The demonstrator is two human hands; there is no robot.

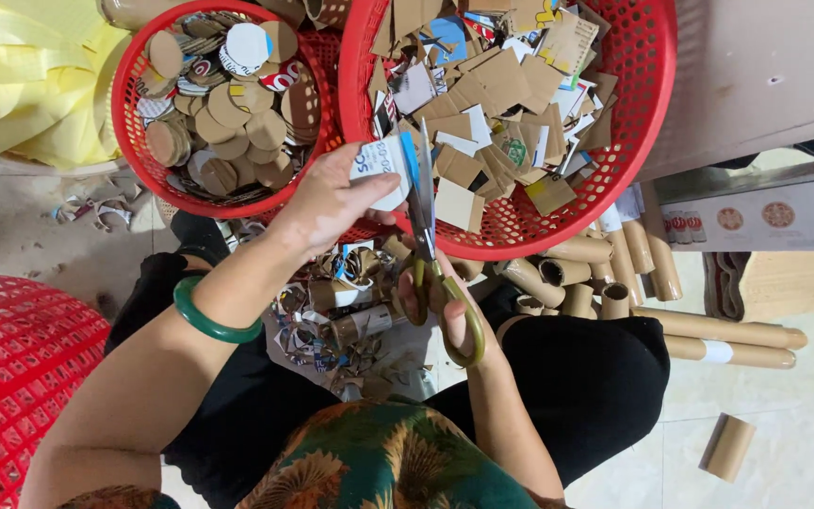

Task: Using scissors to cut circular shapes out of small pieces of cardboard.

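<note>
Between the knees, above a heap of paper scraps (332, 330), a white printed card piece (381, 168) is pinched in the left hand (332, 203). Scissors (431, 254) with yellow-green handles are gripped by the right hand (445, 306), blades closed on the card's edge. Two red baskets (657, 85) lie just beyond, holding cardboard discs (228, 104) and squares (492, 85).

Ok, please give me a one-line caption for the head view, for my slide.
Left hand holds a printed card piece while right hand cuts it with scissors above two red baskets of cardboard cut-outs.
</note>
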